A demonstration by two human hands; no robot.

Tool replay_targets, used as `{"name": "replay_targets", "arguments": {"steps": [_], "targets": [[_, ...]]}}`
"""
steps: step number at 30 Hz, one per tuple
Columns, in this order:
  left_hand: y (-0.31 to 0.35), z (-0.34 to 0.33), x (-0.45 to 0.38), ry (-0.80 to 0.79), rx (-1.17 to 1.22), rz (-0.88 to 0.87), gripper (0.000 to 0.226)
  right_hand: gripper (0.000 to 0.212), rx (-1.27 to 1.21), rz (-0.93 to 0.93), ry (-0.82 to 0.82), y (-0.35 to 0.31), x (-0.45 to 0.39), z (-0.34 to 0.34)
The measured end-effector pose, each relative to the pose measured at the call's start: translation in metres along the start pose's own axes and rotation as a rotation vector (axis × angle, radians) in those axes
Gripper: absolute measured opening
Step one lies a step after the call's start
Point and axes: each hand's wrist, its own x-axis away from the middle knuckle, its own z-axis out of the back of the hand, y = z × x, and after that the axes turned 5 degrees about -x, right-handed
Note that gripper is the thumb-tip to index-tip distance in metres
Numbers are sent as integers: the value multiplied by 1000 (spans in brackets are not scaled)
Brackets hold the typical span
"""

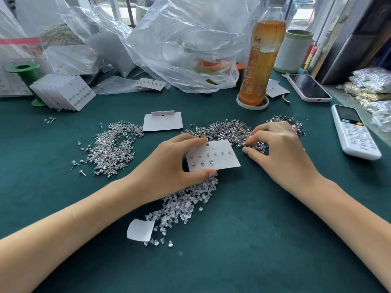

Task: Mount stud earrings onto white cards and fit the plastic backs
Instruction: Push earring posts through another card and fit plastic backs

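Between left hand (173, 163) fingers: card (212, 155).

A dark green cloth-covered surface (243, 240) fills the lower view. Behind it runs a window (131, 9) with pale frames, letting in soft daylight (a car wheel (146, 1) shows outside). At the far right stands a dark panel (359, 39) with a metallic edge, leaning back from the surface.

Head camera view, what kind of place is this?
Probably a small home or workshop table for jewellery packing: loose stud earrings heaped on green cloth, a stack of filled cards, and a phone and remote control beside them.
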Motion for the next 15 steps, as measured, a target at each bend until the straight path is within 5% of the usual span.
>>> {"name": "replay_targets", "arguments": {"steps": [6, 15], "targets": [[1, -1, 1, -1, -2, 2, 77, 5, -10, 92, 18, -9, 3, 0], [0, 0, 0, -8, 11, 14, 78, 7, -239, -53, 48, -14, 4, 6]]}}
